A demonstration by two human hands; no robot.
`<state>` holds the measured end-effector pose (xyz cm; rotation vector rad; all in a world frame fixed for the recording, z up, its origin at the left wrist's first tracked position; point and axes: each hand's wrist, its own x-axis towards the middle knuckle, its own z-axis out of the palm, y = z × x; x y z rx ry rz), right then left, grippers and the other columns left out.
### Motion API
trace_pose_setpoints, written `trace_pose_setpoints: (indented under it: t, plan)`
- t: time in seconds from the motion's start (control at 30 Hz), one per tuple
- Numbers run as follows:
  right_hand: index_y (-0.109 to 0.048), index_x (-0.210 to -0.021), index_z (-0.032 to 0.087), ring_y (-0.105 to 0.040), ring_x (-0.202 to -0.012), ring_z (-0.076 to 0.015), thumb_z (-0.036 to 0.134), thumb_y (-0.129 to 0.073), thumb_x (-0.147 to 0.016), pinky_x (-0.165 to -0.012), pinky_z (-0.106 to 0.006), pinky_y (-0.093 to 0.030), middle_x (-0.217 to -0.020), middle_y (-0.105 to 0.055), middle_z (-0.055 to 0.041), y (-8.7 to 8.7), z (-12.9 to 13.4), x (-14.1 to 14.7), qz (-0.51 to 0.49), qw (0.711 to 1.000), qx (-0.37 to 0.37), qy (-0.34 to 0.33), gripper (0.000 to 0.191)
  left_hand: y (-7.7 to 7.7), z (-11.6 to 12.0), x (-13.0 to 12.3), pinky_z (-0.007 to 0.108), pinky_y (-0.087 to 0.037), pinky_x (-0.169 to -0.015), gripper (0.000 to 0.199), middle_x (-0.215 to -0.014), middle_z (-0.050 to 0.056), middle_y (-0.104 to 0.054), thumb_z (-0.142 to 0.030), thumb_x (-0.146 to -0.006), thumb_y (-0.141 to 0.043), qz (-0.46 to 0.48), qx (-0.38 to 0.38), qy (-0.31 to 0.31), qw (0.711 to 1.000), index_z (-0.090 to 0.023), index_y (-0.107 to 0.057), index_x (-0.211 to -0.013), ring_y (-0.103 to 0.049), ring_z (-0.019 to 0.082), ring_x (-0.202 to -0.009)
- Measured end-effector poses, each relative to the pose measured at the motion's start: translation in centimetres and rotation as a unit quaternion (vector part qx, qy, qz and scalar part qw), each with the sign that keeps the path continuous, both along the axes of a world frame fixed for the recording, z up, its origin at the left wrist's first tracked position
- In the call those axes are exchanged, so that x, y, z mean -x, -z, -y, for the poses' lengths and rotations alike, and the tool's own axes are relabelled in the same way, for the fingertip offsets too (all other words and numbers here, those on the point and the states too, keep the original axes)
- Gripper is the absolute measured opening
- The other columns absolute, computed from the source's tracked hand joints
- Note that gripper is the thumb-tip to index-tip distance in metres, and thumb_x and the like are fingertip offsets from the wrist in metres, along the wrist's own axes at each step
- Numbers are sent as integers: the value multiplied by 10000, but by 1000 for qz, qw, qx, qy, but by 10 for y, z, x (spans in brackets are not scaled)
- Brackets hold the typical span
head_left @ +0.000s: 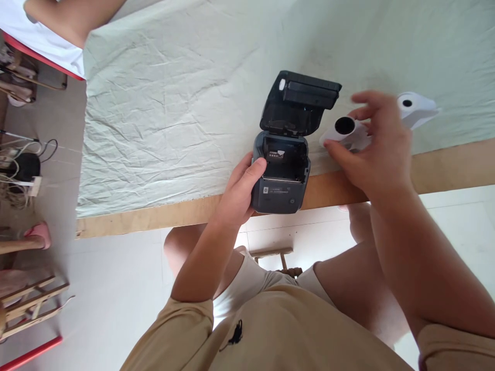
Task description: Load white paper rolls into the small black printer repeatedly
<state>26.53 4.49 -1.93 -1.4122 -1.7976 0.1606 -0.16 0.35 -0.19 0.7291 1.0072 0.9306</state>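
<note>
Surface before me: wrinkled pale-green cloth (pixel 166 113) over a table, its light-brown wooden edge (pixel 150 220) exposed along my side. Upper left: another person's bare arm (pixel 73 23) at the cloth's corner, beside white fabric with red edging (pixel 64 49). Far left, on the pale tiled floor (pixel 116 273): tangled white cables (pixel 13 188) around a round black object (pixel 29 166), identity unclear. Below these, a pink slipper (pixel 40 234) on someone's foot; then a slatted wooden frame (pixel 34 307) and, lower, a straight red bar (pixel 34 353). Between my knees: part of a small wooden stool (pixel 284 260). My tan shirt (pixel 297 330) bears a black motif (pixel 236 332); shorts (pixel 245 278) beige.
</note>
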Motion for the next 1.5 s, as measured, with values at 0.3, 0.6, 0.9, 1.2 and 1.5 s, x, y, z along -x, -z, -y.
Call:
trace_pose_setpoints:
  t: [0.3, 0.6, 0.9, 1.2, 1.5]
  plan:
    - [-724, -1235, 319, -863, -947, -248, 115, -764, -933, -819, -432, -678, -1118, -883, 12, -35, 26, 52, -57, 975, -148, -156, 367, -1, -1, -3, 382, -703, -791, 563, -1124, 70, -863, -725, -963, -792, 18, -34, -1, 999, -254, -762, -1270, -862, 312, -1060]
    - [-804, -1143, 301, -758, -836, -198, 76, -675, -935, -717, -370, -586, -1051, -807, -18, -32, 18, 59, 14, 979, -162, -124, 332, -8, -2, -4, 340, -659, -706, 553, -1057, 57, -855, -705, -936, -827, 5, -42, 5, 999, -252, -766, -1248, -856, 305, -1050]
    - [-743, -1056, 391, -752, -863, -301, 86, -597, -988, -928, -548, -572, -916, -798, 20, -31, 30, 60, 50, 993, -6, -110, 345, -8, 0, -5, 356, -668, -749, 536, -1145, 78, -859, -711, -950, -810, -5, -48, -4, 999, -248, -773, -1217, -842, 330, -1138]
    - [-668, -1038, 343, -746, -718, -235, 303, -663, -997, -763, -482, -581, -810, -759, 39, -29, 35, 66, -85, 975, -107, -173, 58, -10, 0, -4, 394, -672, -908, 794, -1211, 35, -823, -539, -775, -1008, -35, -75, -6, 997, -325, -671, -1462, -819, 313, -1146]
    - [-625, -1404, 446, -767, -1306, -307, 498, -592, -1074, -1076, -555, -596, -1414, -752, -34, -16, 19, 55, -263, 958, -41, -104, 336, -5, 1, 0, 343, -619, -733, 865, -1088, 34, -787, -512, -733, -1027, -43, -77, -2, 996, -349, -676, -1506, -801, 288, -999]
